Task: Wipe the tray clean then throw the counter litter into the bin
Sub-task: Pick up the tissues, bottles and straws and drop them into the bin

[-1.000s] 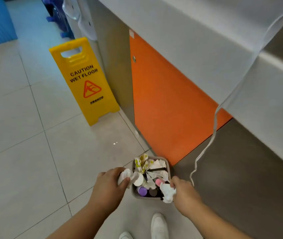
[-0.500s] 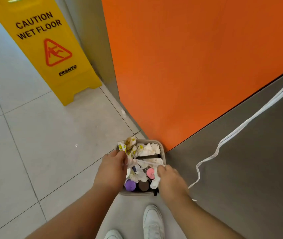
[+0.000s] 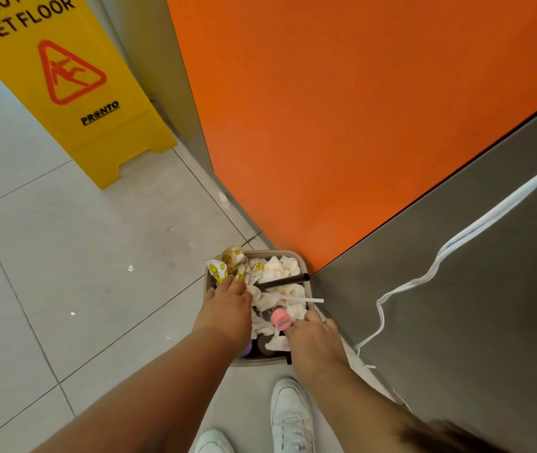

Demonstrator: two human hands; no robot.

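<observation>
Fingers (image 3: 232, 283) of left hand (image 3: 227, 310) and right hand (image 3: 317, 343) deep in crumpled white litter (image 3: 277, 273) atop brimming beige bin (image 3: 262, 362), grip hidden.

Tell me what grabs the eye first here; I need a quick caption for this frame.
The big orange panel fills the upper middle, with a yellow wet-floor sign to its left. At the panel's foot, a small bin brims with crumpled tissues, and the left hand and right hand reach into it.

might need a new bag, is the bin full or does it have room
Full: crumpled tissues and smiley wrappers heap up to the bin rim, some poking above it.
</observation>
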